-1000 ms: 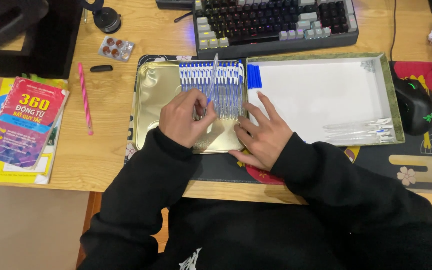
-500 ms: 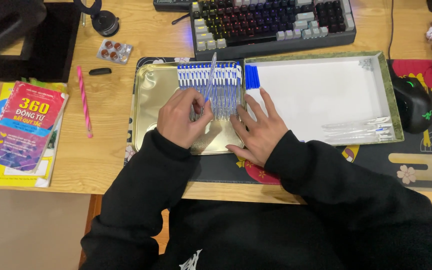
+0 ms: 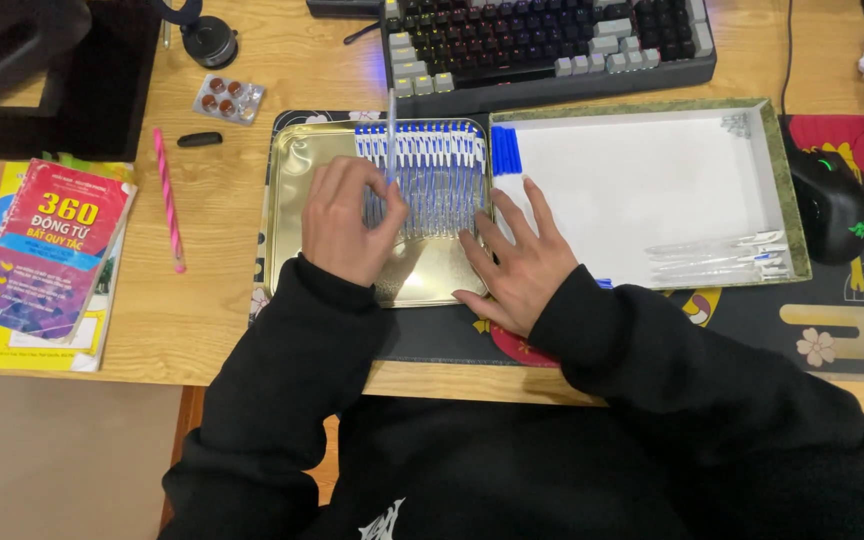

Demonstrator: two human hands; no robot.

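Note:
A row of several clear pens with blue caps (image 3: 432,175) lies side by side in a shallow gold metal tray (image 3: 297,160). My left hand (image 3: 347,225) rests on the left part of the row and pinches one pen (image 3: 390,120), which points away from me across the tray's far rim. Spread flat at the row's right end is my right hand (image 3: 517,265), its fingertips touching the outermost pens and the tray's edge. It holds nothing.
A white box lid (image 3: 652,180) next to the tray holds a few blue caps (image 3: 505,150) and several pens (image 3: 722,255). A keyboard (image 3: 552,40) lies behind, a mouse (image 3: 832,205) to the right. At left are books (image 3: 47,250), a pink pencil (image 3: 168,195) and a pill blister (image 3: 227,98).
The pen in my left hand has swung from a slight tilt to pointing straight away. Both hands stay on the row of pens, nearly in place.

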